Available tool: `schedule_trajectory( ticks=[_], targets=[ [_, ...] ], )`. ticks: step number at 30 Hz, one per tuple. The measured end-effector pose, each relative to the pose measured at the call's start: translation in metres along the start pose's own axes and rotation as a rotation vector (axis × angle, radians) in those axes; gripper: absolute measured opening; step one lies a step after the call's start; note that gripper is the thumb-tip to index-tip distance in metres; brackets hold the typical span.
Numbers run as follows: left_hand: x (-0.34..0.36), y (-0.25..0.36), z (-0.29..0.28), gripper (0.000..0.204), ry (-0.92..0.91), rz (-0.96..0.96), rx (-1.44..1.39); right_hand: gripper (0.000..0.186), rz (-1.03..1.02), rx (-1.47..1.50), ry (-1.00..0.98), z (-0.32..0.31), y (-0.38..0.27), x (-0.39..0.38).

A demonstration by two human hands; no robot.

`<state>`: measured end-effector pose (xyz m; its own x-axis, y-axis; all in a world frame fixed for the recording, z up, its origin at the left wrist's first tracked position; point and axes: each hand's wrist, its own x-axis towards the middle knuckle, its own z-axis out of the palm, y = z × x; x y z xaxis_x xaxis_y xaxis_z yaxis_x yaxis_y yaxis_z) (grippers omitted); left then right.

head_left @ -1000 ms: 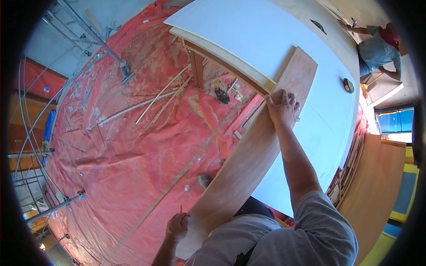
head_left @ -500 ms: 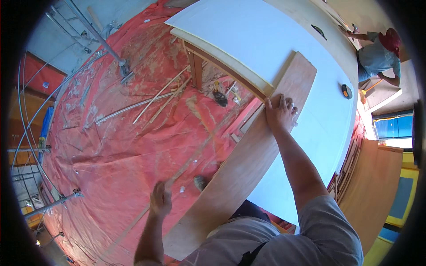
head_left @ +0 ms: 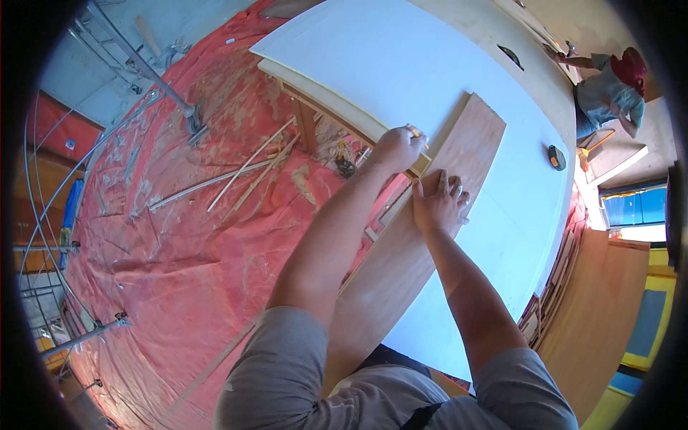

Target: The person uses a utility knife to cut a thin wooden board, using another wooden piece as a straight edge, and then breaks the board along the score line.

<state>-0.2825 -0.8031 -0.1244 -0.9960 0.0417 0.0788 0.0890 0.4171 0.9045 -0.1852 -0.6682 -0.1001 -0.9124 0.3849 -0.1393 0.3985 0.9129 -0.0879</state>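
A long brown wooden board (head_left: 390, 287) lies slantwise over a white panel (head_left: 487, 236), its near end reaching toward my body. My right hand (head_left: 440, 203) rests flat on the board with the fingers spread. Just beyond it, my left hand (head_left: 400, 148) is closed on a thin yellow stick that looks like a pencil (head_left: 416, 133). Its tip is at the board's left edge, over the panel's corner. The fingers hide most of the pencil.
A black and orange tape measure (head_left: 556, 158) sits on the panel's right side. Red sheeting (head_left: 193, 265) covers the floor, with thin wooden strips (head_left: 247, 168) on it. Metal scaffold legs (head_left: 154, 68) stand left. Another person (head_left: 609, 89) works at the far right, beyond leaning boards (head_left: 595, 301).
My left hand has swung up from low over the red floor to the board's edge beside my right hand. The right hand stays on the board; the view has shifted slightly.
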Motion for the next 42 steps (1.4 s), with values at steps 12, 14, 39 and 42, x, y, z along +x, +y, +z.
schedule_trajectory(
  ticks=[12,14,39,42],
  targets=[
    [0.034,-0.005,0.044,0.036,-0.022,0.061,0.077,0.086,-0.012,0.07,-0.047,0.001,0.003,0.004],
    [0.034,0.002,0.046,0.035,-0.046,0.091,0.053,0.085,0.012,0.047,-0.022,0.001,0.004,0.005],
    [0.031,0.006,0.041,0.036,-0.067,0.111,0.119,0.087,0.002,0.079,-0.071,-0.002,0.004,0.005],
    [0.033,0.003,0.038,0.036,-0.07,0.123,0.14,0.087,-0.015,0.081,-0.076,-0.002,0.0,0.002]
  ],
)
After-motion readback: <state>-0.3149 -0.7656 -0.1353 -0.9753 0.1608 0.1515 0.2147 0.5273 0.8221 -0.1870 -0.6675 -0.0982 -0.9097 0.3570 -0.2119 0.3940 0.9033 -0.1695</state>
